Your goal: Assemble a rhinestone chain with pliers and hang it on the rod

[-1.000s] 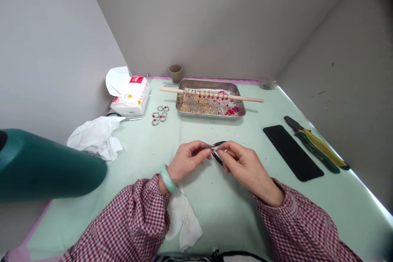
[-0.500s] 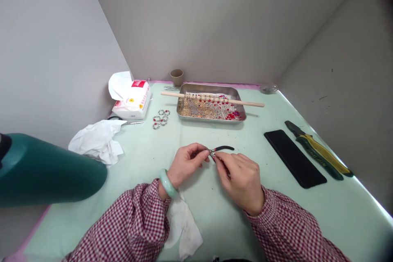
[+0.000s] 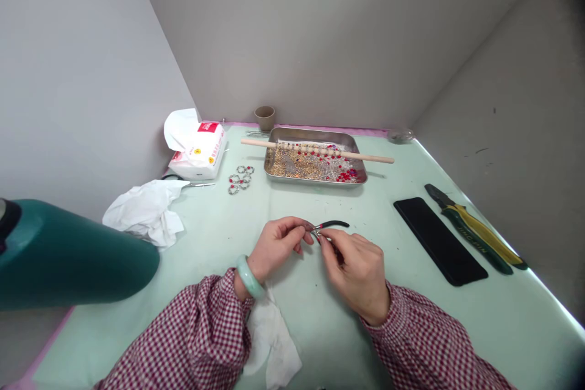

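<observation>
My left hand (image 3: 276,244) is pinched shut on a tiny piece that meets the jaws of small black-handled pliers (image 3: 329,226); the piece is too small to name. My right hand (image 3: 356,265) is wrapped round those pliers, one black handle sticking out to the right above the fingers. Both hands meet over the middle of the pale green table (image 3: 219,237). A pale green bangle (image 3: 248,274) sits on my left wrist. Both sleeves are red-and-white check.
At the back stands a metal tray (image 3: 315,166) of gold and red beads with a wooden stick (image 3: 365,156) across it. Left of it lie beaded rings (image 3: 240,178), scissors, a tissue pack (image 3: 196,146) and crumpled tissues (image 3: 142,210). Right: black case (image 3: 439,240), yellow-green pliers (image 3: 475,234). A teal bottle (image 3: 73,256) looms left.
My right hand has turned over the pliers, its back now facing up and the handle loop no longer showing. The view has tilted slightly, so the table things sit lower in the picture.
</observation>
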Available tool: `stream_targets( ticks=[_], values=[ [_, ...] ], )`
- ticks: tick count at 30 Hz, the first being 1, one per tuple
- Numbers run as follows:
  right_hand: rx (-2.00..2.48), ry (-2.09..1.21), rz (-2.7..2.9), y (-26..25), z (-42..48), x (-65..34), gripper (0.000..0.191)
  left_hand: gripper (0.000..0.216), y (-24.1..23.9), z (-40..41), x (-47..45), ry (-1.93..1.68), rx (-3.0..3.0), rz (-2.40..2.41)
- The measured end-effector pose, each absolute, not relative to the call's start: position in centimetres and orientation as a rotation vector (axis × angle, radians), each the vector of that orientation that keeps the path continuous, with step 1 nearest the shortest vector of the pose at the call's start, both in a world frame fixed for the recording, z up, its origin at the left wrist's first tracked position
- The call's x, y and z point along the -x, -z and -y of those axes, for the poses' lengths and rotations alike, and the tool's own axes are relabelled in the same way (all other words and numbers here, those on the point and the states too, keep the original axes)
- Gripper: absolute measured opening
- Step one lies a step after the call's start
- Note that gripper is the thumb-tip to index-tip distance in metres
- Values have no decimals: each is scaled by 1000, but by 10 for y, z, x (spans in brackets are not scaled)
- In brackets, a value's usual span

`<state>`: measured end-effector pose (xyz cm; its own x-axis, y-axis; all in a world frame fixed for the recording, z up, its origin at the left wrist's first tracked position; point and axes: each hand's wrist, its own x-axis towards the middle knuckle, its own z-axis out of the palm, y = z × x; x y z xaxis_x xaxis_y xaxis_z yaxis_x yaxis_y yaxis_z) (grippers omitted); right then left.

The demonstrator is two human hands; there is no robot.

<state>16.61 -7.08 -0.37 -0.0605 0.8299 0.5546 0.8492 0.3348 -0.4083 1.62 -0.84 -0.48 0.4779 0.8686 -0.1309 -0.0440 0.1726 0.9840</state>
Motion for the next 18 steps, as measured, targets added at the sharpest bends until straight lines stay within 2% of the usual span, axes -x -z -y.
stream_targets(
  ticks=[5, 12, 18],
  values=[
    [1501, 24, 1823, 4, 70, -166, 11, 19, 3, 8, -16, -772, -1226, -876],
    [1520, 0, 1751, 5, 71, -167, 13, 28, 3, 8, -15, -766, -1282, -880],
    [1542, -125, 1652, 5, 71, -167, 11, 22, 1, 10, -14, -748, -1473, -948]
  ],
)
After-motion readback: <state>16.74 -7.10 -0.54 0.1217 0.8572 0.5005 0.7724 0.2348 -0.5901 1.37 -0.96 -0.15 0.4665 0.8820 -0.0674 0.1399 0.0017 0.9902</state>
